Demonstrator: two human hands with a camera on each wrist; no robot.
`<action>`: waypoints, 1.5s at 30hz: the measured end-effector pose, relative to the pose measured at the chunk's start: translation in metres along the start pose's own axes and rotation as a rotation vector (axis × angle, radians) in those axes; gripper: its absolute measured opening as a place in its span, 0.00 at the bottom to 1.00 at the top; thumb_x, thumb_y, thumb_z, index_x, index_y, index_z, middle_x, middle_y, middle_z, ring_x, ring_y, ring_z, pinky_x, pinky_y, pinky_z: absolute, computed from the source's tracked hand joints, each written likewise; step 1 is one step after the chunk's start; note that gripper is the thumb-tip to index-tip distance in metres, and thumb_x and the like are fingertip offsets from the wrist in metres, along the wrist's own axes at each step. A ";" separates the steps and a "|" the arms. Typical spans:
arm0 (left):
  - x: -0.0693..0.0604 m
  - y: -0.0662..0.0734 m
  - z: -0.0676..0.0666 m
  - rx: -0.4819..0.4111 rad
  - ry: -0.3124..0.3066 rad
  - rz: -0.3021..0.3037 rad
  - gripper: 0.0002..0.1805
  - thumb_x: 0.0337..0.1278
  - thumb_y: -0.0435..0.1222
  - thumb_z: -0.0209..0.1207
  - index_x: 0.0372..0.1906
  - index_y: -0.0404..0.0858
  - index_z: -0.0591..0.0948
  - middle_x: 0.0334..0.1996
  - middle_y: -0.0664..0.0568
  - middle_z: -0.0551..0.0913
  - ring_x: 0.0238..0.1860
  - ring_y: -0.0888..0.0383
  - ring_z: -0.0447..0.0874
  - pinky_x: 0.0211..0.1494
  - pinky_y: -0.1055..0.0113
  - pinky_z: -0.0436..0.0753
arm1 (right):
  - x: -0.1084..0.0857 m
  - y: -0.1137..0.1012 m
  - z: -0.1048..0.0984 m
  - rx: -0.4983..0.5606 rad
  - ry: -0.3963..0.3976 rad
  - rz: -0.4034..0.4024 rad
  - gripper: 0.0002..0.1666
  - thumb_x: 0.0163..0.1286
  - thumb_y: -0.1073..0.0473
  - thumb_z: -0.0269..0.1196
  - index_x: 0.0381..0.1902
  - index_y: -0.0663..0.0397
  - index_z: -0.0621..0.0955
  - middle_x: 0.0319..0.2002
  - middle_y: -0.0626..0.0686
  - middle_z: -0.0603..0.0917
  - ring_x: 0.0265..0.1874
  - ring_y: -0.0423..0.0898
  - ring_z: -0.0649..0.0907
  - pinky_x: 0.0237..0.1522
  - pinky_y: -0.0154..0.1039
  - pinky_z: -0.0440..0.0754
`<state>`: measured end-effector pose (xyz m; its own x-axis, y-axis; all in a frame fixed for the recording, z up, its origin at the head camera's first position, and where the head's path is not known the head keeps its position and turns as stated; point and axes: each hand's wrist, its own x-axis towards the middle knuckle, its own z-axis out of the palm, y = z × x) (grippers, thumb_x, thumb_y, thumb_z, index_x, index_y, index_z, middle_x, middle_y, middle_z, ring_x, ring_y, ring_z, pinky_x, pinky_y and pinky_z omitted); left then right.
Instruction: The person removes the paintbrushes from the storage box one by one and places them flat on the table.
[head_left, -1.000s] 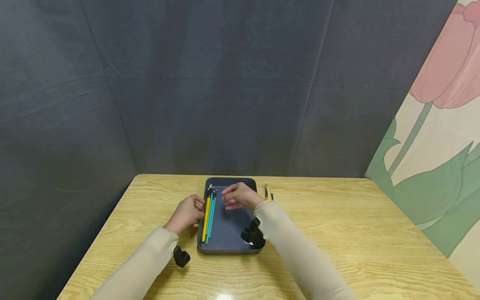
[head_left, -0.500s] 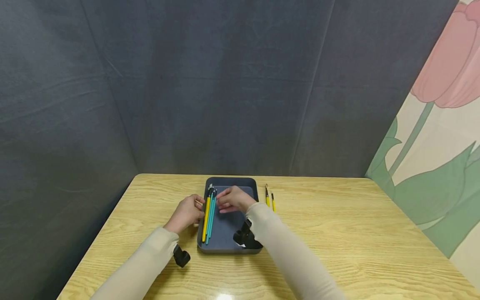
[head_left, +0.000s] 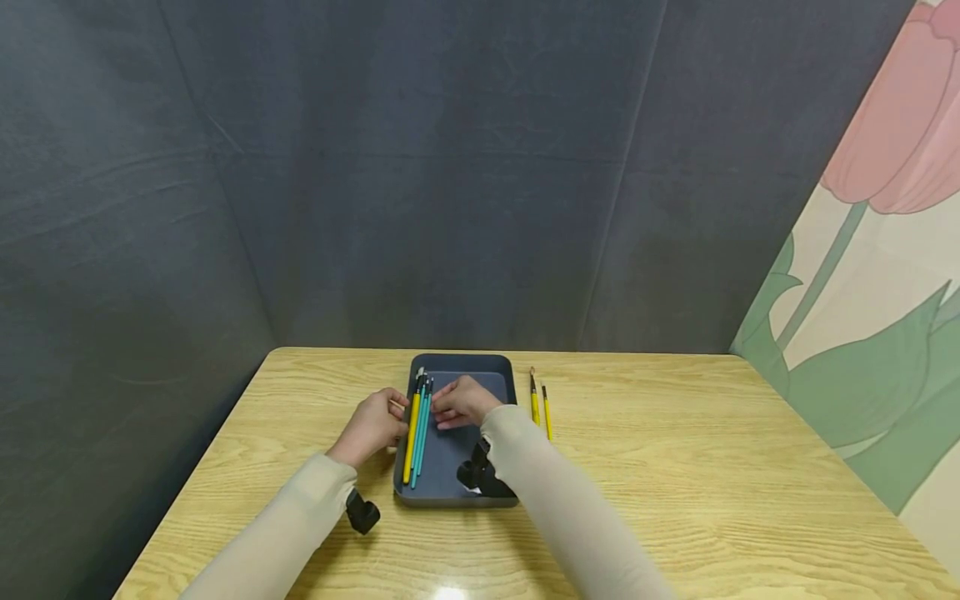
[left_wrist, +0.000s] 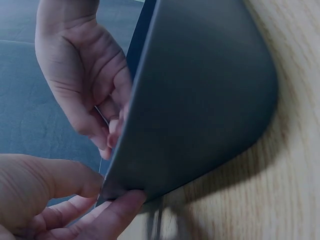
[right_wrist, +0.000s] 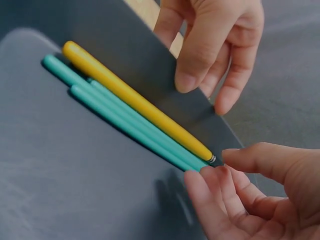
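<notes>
A dark grey tray (head_left: 453,458) stands on the table and holds paintbrushes along its left wall. One has a yellow handle (right_wrist: 145,107); beside it lie teal-handled brushes (right_wrist: 127,131). At the tray's left side, my left hand (head_left: 375,425) pinches the wall, thumb at the rim and fingers on the outer face. Inside the tray, my right hand (head_left: 465,402) is beside the brushes, its fingertips at their upper, ferrule end. In the right wrist view these fingertips (right_wrist: 197,180) cover part of the teal brushes; firm contact is hard to judge.
Two more yellow-handled paintbrushes (head_left: 535,404) lie on the wooden table (head_left: 675,467) to the tray's right. A dark cloth backdrop (head_left: 450,183) rises behind the table. At right hangs a panel with a tulip picture (head_left: 877,350).
My right hand has moved left inside the tray up to the teal brushes, uncovering more of the yellow brushes on the table. My left hand and the tray stay in place.
</notes>
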<state>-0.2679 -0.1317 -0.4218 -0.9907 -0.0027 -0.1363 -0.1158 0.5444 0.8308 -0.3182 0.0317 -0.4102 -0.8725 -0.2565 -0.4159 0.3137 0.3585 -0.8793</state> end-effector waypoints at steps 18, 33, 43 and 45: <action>0.000 0.001 0.001 0.005 -0.003 -0.006 0.24 0.44 0.20 0.60 0.53 0.30 0.75 0.40 0.40 0.77 0.31 0.53 0.80 0.30 0.64 0.85 | 0.007 0.001 0.016 -0.040 0.126 0.048 0.08 0.62 0.71 0.63 0.40 0.69 0.83 0.27 0.54 0.79 0.25 0.45 0.80 0.40 0.42 0.87; -0.002 0.003 0.002 0.000 0.001 0.004 0.24 0.43 0.20 0.61 0.52 0.30 0.75 0.38 0.41 0.77 0.29 0.54 0.79 0.29 0.65 0.84 | 0.025 0.007 0.022 -0.060 0.187 0.078 0.06 0.55 0.75 0.67 0.32 0.68 0.82 0.21 0.53 0.76 0.18 0.44 0.78 0.29 0.39 0.87; -0.002 0.003 0.002 -0.006 -0.012 -0.007 0.24 0.45 0.20 0.61 0.52 0.30 0.75 0.38 0.41 0.77 0.30 0.54 0.79 0.30 0.64 0.85 | 0.024 0.006 0.023 -0.098 0.209 0.078 0.10 0.52 0.76 0.67 0.28 0.66 0.76 0.16 0.54 0.75 0.14 0.45 0.78 0.26 0.39 0.86; -0.002 0.003 0.002 -0.007 -0.015 -0.006 0.24 0.46 0.20 0.60 0.52 0.30 0.75 0.38 0.41 0.77 0.30 0.54 0.79 0.30 0.64 0.85 | 0.024 0.006 0.023 -0.102 0.214 0.078 0.10 0.52 0.76 0.67 0.27 0.65 0.76 0.16 0.54 0.75 0.14 0.45 0.78 0.27 0.40 0.87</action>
<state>-0.2663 -0.1288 -0.4204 -0.9888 0.0066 -0.1489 -0.1220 0.5386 0.8337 -0.3282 0.0069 -0.4307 -0.9100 -0.0324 -0.4133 0.3532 0.4612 -0.8140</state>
